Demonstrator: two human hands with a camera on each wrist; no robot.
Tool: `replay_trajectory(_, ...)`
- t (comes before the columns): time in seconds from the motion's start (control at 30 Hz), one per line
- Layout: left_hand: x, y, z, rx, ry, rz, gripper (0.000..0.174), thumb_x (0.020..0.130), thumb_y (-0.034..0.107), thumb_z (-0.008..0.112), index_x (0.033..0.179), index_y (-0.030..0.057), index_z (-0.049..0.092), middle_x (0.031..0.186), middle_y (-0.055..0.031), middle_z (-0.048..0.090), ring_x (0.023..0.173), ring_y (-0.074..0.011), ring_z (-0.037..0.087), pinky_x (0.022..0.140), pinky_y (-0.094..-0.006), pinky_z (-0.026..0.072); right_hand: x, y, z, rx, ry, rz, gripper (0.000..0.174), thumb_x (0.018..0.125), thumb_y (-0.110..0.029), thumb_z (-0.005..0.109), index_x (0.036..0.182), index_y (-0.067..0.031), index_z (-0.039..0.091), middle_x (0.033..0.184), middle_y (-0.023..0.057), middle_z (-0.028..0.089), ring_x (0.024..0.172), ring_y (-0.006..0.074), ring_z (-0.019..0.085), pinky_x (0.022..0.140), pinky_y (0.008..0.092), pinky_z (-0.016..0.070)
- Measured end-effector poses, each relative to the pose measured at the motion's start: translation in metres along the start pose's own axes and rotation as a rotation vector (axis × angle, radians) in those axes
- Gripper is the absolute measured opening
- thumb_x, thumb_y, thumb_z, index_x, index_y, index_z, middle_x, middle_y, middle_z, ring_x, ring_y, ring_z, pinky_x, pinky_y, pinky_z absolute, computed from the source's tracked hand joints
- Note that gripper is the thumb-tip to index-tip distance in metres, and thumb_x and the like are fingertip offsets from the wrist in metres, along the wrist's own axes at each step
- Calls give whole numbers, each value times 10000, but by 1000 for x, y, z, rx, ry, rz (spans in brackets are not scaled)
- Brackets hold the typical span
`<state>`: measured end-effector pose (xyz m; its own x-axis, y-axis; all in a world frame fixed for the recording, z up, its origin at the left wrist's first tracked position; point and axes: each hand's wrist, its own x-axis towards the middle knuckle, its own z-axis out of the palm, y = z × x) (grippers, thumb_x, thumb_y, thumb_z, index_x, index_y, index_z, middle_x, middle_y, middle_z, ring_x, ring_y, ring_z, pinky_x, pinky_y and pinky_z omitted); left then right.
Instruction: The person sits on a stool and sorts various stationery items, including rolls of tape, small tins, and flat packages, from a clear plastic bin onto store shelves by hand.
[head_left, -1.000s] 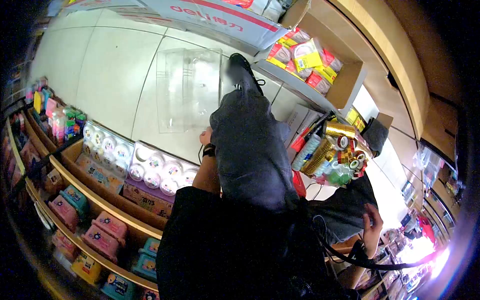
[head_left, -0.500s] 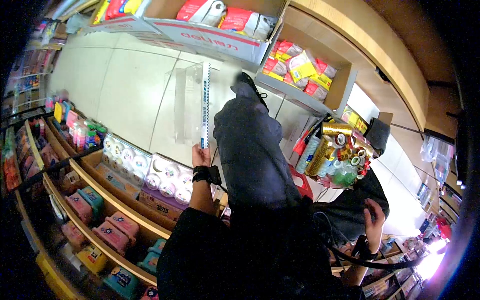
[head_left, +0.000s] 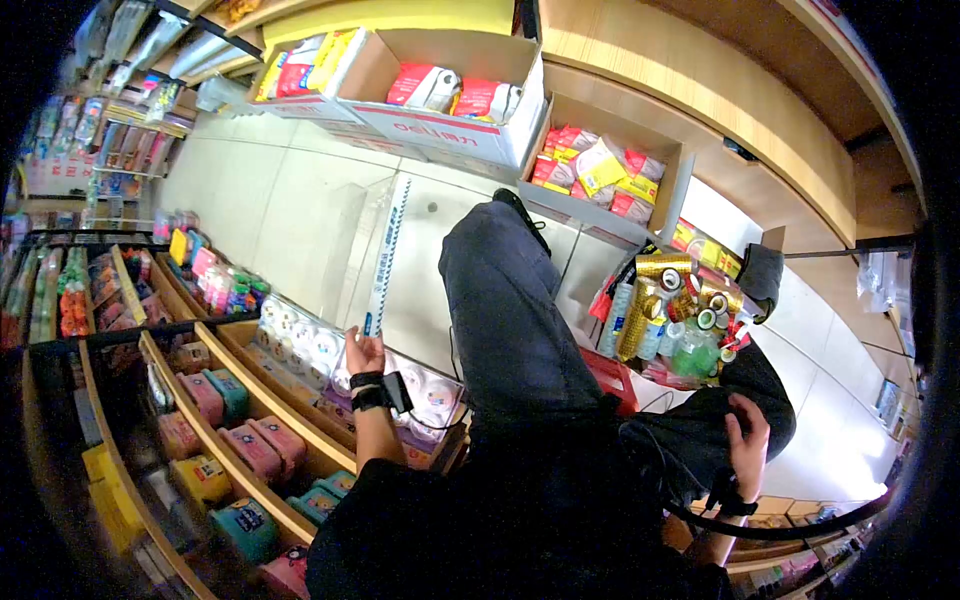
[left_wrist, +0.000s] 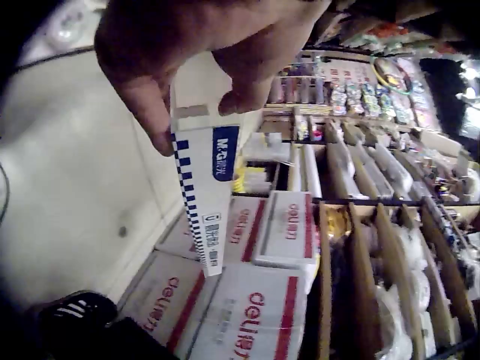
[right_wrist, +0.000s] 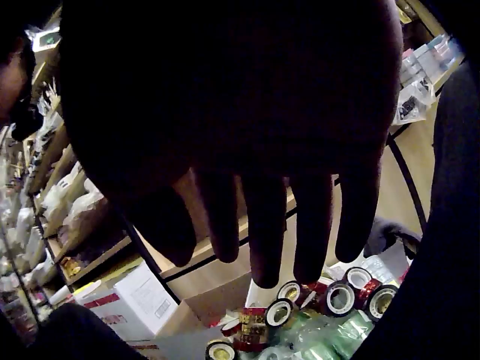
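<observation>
A clear plastic box [head_left: 345, 235] with a white strip [head_left: 388, 255] edged in blue checks is held at its near end by my left hand [head_left: 365, 355], over the pale floor. The left wrist view shows the thumb and fingers of the left hand [left_wrist: 202, 52] pinching the box's end, with the labelled strip [left_wrist: 199, 187] pointing away. My right hand [head_left: 748, 445] hangs above the dark trouser leg, fingers loosely bent and holding nothing. In the right wrist view, the right hand [right_wrist: 247, 150] has its fingers spread, with tape rolls [right_wrist: 341, 298] beyond them.
Cartons [head_left: 440, 130] of red and white packets stand at the far side. A pile of tape rolls and bottles [head_left: 675, 315] sits between the legs. Divided shelves [head_left: 240, 385] with pink and teal boxes line the left, beside trays of white round tubs [head_left: 300, 335].
My left hand has come out from beside the knee and moved left, gripping the clear box, whose checked strip has swung into view. The right hand stays nearly still. The head view has shifted.
</observation>
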<state>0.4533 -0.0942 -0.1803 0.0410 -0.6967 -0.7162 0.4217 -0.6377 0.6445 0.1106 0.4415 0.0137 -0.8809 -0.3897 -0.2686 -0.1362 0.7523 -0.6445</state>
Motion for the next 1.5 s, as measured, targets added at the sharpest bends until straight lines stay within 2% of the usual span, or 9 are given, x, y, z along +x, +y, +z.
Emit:
replay_trajectory(0.17, -76, 70, 9, 124, -32, 116, 222, 812, 283, 587, 692, 125, 486, 490, 45, 374, 425, -86, 373, 436, -201, 366, 12, 12, -6, 71, 2, -104, 304, 778, -4, 569, 1080, 18, 554, 1026, 127, 609, 957, 206, 573, 853, 286, 429)
replay_trajectory(0.47, -225, 135, 33, 299, -116, 453, 282, 892, 311, 505, 1068, 91, 489, 504, 47, 416, 428, -72, 442, 368, -205, 375, 29, 9, -21, 138, -15, -282, 308, 730, -50, 623, 1029, 2, 570, 1002, 173, 599, 941, 310, 572, 839, 350, 435)
replay_trajectory(0.57, -258, 147, 58, 318, -293, 539, 220, 844, 293, 568, 891, 81, 533, 623, 12, 533, 524, -77, 528, 440, -196, 453, 29, 4, -31, 100, 2, -407, 328, 729, -61, 634, 1046, -10, 567, 984, 179, 595, 912, 321, 570, 818, 362, 441)
replay_trajectory(0.77, -277, 136, 123, 398, -615, 558, 288, 876, 272, 526, 1013, 19, 534, 959, -90, 602, 858, -167, 602, 714, -293, 532, 30, -20, -60, 80, -43, -425, 337, 743, -111, 627, 1055, -2, 563, 997, 181, 591, 932, 335, 564, 836, 363, 436)
replay_trajectory(0.83, -218, 156, 130, 450, -994, 244, 331, 872, 270, 530, 1066, 2, 519, 1044, -125, 574, 944, -209, 571, 816, -342, 485, 33, -29, -69, 112, -56, -453, 339, 749, -99, 615, 1066, 3, 554, 1013, 184, 585, 972, 330, 552, 862, 356, 425)
replay_trajectory(0.9, -240, 104, 178, 432, -871, 371, 341, 870, 263, 527, 1065, -16, 516, 1059, -142, 563, 996, -241, 540, 889, -354, 426, 40, -36, -79, 157, -98, -469, 365, 755, -79, 604, 1103, 2, 531, 1072, 171, 568, 1026, 301, 534, 889, 342, 412)
replay_trajectory(1.07, -234, 19, 266, 586, -1080, -33, 277, 836, 244, 565, 987, 12, 566, 986, -144, 606, 929, -265, 565, 856, -381, 426, 89, -40, -87, 453, -199, -276, 364, 851, -141, 561, 1167, 21, 481, 1066, 106, 569, 979, 139, 533, 840, 290, 443)
replay_trajectory(1.37, -217, -99, 336, 775, -1224, -416, 213, 833, 184, 570, 982, 31, 570, 931, -119, 632, 850, -202, 617, 734, -302, 507, 182, -20, -85, 834, -107, 326, 333, 853, -270, 556, 1116, -70, 516, 988, 47, 595, 873, 140, 558, 710, 282, 468)
replay_trajectory(1.5, -190, -130, 347, 806, -1226, -488, 211, 835, 181, 565, 983, 31, 569, 954, -127, 631, 884, -202, 615, 764, -311, 509, 202, 7, -68, 978, -251, 317, 261, 827, -208, 579, 1047, -80, 526, 949, 52, 610, 851, 154, 581, 651, 314, 479)
